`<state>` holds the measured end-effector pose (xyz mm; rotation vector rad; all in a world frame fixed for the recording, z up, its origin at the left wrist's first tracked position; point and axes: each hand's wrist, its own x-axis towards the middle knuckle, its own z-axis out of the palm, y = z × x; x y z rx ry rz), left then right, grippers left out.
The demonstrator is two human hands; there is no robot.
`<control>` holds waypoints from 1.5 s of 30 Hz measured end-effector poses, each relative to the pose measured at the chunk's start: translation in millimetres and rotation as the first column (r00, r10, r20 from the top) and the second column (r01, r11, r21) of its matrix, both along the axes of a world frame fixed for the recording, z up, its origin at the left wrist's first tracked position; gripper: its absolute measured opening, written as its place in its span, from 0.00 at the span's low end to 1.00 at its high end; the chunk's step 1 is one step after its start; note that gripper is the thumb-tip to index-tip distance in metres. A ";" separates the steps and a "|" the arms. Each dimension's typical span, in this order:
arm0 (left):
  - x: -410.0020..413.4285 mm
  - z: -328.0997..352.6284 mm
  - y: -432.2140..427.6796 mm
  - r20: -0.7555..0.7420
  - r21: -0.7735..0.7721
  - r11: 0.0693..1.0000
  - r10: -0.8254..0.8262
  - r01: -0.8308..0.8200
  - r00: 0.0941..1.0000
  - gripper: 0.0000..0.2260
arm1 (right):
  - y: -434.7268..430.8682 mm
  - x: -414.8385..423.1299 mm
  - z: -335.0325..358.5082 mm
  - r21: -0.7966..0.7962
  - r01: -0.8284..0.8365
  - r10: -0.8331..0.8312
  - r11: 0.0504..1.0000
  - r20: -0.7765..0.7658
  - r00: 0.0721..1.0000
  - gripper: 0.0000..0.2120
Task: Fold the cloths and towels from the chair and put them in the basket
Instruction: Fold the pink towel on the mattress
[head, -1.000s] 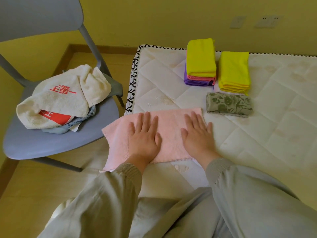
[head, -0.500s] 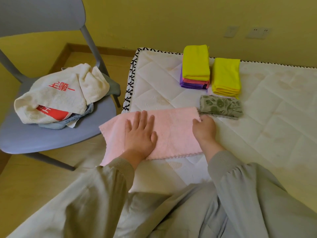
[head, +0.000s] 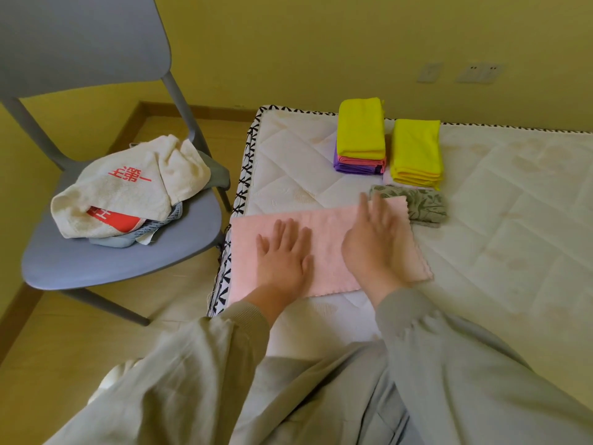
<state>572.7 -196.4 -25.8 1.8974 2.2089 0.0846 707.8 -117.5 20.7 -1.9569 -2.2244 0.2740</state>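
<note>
Hiding most of the chair heap, a cream towel leaves only the edges of a blue-grey cloth and a striped cloth showing; whether more lie beneath cannot be told. The chair's back is cut off by the frame.

One pink cloth lies flat at the near left corner of the mattress. The left grip rests on it, palm down, fingers straight and spread, holding nothing. The right grip is blurred over the cloth's right half, fingers straight and nothing held; whether it touches the cloth is unclear. Its fingertips and the pink corner cover part of one folded grey floral cloth.

Behind that stand two folded stacks: a mixed stack with yellow on top, pink and purple below, and beside it a yellow stack; the layers are too fine to count.

The towel bears red characters, "第一" legible. A red patch below carries white characters, mostly folded away.
</note>
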 end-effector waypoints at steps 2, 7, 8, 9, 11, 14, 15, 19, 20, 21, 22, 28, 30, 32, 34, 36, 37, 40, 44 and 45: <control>-18.0 -6.0 -5.3 -0.029 -0.014 0.999 0.045 -0.045 0.999 0.26 | -9.9 -15.6 -9.2 -0.077 -0.224 0.227 0.972 0.033 0.973 0.31; -43.8 -19.4 -29.1 -0.064 -0.008 0.997 0.082 -0.083 0.995 0.32 | -19.8 -13.8 -44.4 -0.259 -0.492 0.540 0.831 0.167 0.825 0.29; -46.2 -20.5 -33.0 -0.065 -0.005 0.996 0.090 -0.090 0.994 0.32 | -17.9 -10.3 -46.5 -0.268 -0.479 0.531 0.836 0.171 0.830 0.29; -48.7 -21.3 -36.2 -0.064 -0.002 0.995 0.098 -0.098 0.993 0.31 | -15.4 -6.4 -46.9 -0.272 -0.442 0.496 0.854 0.176 0.850 0.28; -52.3 -21.6 -41.0 -0.060 0.004 0.994 0.109 -0.109 0.992 0.30 | -10.5 3.8 -46.3 -0.289 -0.291 0.354 0.912 0.197 0.914 0.29; -55.8 -21.1 -49.4 -0.030 0.015 0.995 0.099 -0.099 0.995 0.32 | -9.0 12.3 -43.2 -0.292 -0.109 0.185 0.950 0.248 0.951 0.30; -57.9 -20.0 -52.8 0.016 0.033 0.995 0.089 -0.089 0.996 0.32 | -9.8 10.7 -42.5 -0.287 -0.098 0.173 0.953 0.249 0.953 0.30; -72.9 -15.2 -60.7 0.397 0.179 0.955 0.148 -0.235 0.906 0.28 | -2.8 5.2 -27.4 -0.235 -0.013 0.046 0.972 0.139 0.989 0.29; -76.9 -11.4 -59.8 0.487 0.187 0.916 0.227 -0.355 0.843 0.22 | 1.1 8.1 -21.1 -0.225 0.035 -0.012 0.974 0.101 0.995 0.28; -79.6 -5.3 -58.5 0.560 0.150 0.866 0.323 -0.477 0.763 0.18 | 6.3 13.8 -19.1 -0.219 0.082 -0.069 0.972 0.066 0.995 0.28; -81.7 2.1 -56.5 0.617 0.086 0.813 0.410 -0.576 0.672 0.16 | 10.6 20.7 -18.1 -0.224 0.127 -0.122 0.966 0.039 0.992 0.27; -89.6 20.5 -48.9 0.550 -0.200 0.778 0.592 -0.595 0.589 0.11 | 9.8 45.5 -16.1 -0.359 0.367 -0.393 0.858 0.002 0.919 0.26; -91.6 22.7 -49.5 0.450 -0.236 0.781 0.616 -0.578 0.647 0.09 | 7.8 50.0 -12.7 -0.323 0.394 -0.421 0.860 -0.014 0.907 0.25; -91.1 27.5 -52.0 0.400 -0.299 0.780 0.626 -0.550 0.670 0.08 | 6.0 57.7 -9.6 -0.293 0.440 -0.461 0.849 -0.002 0.887 0.25; -89.7 32.2 -54.7 0.350 -0.350 0.775 0.629 -0.526 0.694 0.08 | 6.5 64.6 -8.6 -0.309 0.491 -0.516 0.815 0.000 0.857 0.23; -87.5 35.5 -57.4 0.328 -0.359 0.778 0.623 -0.516 0.710 0.08 | 5.6 68.1 -8.3 -0.332 0.533 -0.578 0.778 -0.048 0.814 0.22; -86.1 36.0 -58.2 0.328 -0.362 0.777 0.623 -0.515 0.710 0.08 | 5.4 68.9 -9.2 -0.344 0.551 -0.611 0.761 -0.093 0.786 0.22; -82.1 35.3 -60.9 0.370 -0.376 0.751 0.659 -0.543 0.655 0.14 | 4.2 71.5 -10.4 -0.438 0.567 -0.699 0.697 -0.242 0.673 0.18; -77.4 34.1 -63.3 0.440 -0.443 0.679 0.734 -0.586 0.518 0.17 | 5.2 79.6 -8.8 -0.529 0.565 -0.758 0.633 -0.275 0.591 0.15; -76.4 34.7 -63.3 0.449 -0.451 0.668 0.743 -0.591 0.497 0.16 | 5.4 80.6 -8.3 -0.528 0.571 -0.764 0.629 -0.286 0.578 0.15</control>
